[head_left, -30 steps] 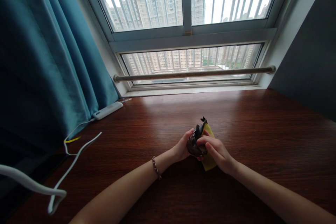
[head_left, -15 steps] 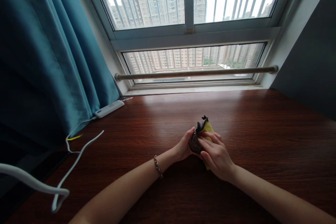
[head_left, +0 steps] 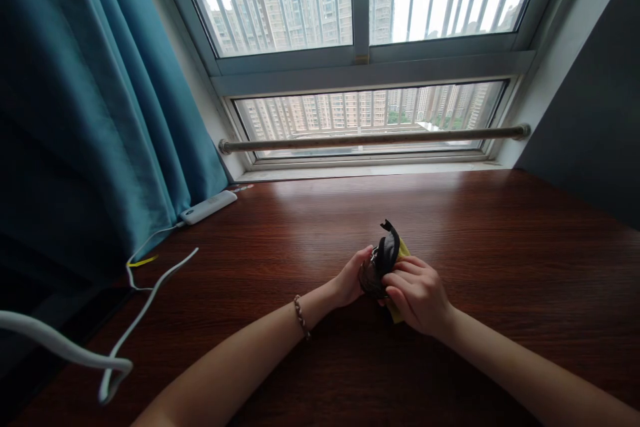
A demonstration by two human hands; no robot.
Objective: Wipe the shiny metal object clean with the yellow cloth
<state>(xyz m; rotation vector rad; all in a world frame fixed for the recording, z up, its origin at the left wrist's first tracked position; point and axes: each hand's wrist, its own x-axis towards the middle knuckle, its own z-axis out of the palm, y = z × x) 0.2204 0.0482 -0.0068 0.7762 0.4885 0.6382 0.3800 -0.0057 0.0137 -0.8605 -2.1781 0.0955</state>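
Between my hands, above the table, is a small dark soft bundle, pouch-like, with black fabric edging, a brown lower part and yellow along its right side. A narrow black tip sticks up from its top. My left hand is closed around its left side, thumb on the near face, and wears a braided bracelet at the wrist. My right hand grips the right edge with bent fingers by the black flap. What lies inside the folds cannot be made out.
The brown wooden tabletop reaches back to a barred window with a rail across it. At left are a blue curtain, a white power strip, a looping white cable and a yellow strip.
My right hand has drawn slightly right and its fingers have bent at the edge. The black flap now stands up more and covers more of the yellow. My left hand is nearly still.
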